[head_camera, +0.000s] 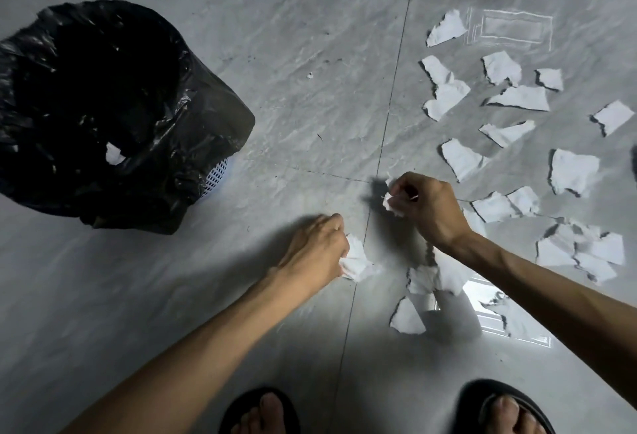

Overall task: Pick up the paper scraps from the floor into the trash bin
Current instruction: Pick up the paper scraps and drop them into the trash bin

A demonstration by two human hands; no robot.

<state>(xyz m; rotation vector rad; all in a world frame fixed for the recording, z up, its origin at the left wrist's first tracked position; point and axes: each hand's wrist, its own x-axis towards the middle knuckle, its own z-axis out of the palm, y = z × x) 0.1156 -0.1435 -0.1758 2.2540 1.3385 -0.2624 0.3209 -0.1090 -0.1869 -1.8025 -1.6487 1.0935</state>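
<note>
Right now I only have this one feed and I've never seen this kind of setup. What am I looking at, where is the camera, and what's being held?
There is no machine here: a person works bare-handed, and the one picture comes from a camera on their head, looking down past their arms to the sandalled feet. The left hand clutches a crumpled paper scrap; the right hand grips another scrap. Many torn white scraps still lie on the grey tiled floor, mostly on the right. On the left stands the trash bin, lined with a black bag, with one scrap already inside.
</note>
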